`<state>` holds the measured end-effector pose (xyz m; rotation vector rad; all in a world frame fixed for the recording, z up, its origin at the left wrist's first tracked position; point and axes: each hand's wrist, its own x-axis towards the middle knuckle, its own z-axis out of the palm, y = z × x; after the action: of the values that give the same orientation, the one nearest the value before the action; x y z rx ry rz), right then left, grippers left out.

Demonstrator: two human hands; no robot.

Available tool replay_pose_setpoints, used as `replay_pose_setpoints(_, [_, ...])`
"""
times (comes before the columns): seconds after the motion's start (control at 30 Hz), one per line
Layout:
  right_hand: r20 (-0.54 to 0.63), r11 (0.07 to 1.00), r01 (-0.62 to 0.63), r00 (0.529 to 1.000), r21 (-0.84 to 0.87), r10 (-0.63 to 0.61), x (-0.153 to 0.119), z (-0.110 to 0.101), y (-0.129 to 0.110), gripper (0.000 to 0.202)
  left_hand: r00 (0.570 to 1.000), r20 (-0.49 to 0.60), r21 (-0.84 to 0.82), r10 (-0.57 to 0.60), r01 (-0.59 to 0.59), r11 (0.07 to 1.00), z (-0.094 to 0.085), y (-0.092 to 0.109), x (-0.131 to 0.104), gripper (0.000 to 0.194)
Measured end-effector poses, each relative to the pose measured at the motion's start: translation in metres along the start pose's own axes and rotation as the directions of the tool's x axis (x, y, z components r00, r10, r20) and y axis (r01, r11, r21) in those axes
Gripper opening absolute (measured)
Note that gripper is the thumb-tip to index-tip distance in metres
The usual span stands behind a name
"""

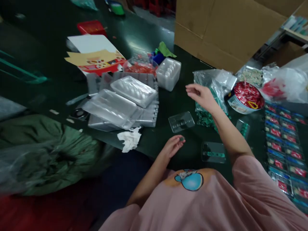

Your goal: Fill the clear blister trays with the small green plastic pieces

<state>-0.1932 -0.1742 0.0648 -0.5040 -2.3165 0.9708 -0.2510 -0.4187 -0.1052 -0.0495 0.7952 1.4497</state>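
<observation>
Near the table's front edge, my left hand (172,146) is closed, with a small dark green piece (182,139) at its fingertips. My right hand (202,96) hovers just left of a clear plastic bag (207,77) with green pieces (205,117) spilling from it. Its fingers are stretched out and the thumb is apart; no held object can be made out. Between my hands lies a clear plastic tray (181,122) with small hollows in a row. Another clear tray (213,152), with a row of green pieces in it, rests in front of me.
Stacked clear plastic trays (120,106) and a white tissue (130,139) are at left. A round tin (243,106) of red pieces stands at right, beside rows of filled packs (284,138). A cardboard box (211,32) rises behind. A green sack (48,154) sits at lower left.
</observation>
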Motion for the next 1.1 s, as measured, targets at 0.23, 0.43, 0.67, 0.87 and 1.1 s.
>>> replay_pose_setpoints(0.23, [-0.049, 0.936, -0.319, 0.943, 0.146, 0.329, -0.212, 0.000, -0.010, 0.021, 0.995, 0.075, 0.049, 0.067, -0.071, 0.996, 0.071, -0.028, 0.015, 0.027])
replay_pose_setpoints(0.43, [-0.150, 0.944, -0.306, 0.935, 0.123, 0.323, -0.263, -0.005, -0.001, 0.018, 0.987, 0.083, 0.191, 0.136, -0.149, 0.970, 0.113, -0.071, 0.015, 0.031])
replay_pose_setpoints(0.67, [-0.271, 0.907, -0.326, 0.878, 0.268, 0.395, -0.294, -0.015, 0.011, 0.018, 0.994, 0.081, 0.346, 0.074, -0.098, 0.933, 0.133, -0.084, 0.015, 0.023])
replay_pose_setpoints(0.87, [-0.337, 0.863, -0.335, 0.818, 0.378, 0.466, -0.300, -0.012, 0.013, 0.021, 0.994, 0.104, 0.386, 0.023, -0.062, 0.921, 0.138, -0.086, 0.014, 0.020])
replay_pose_setpoints(1.1, [-0.391, 0.921, -0.345, 0.834, 0.181, 0.389, -0.298, -0.015, 0.007, 0.018, 0.997, 0.083, 0.362, 0.007, -0.036, 0.932, 0.139, -0.088, 0.010, 0.017])
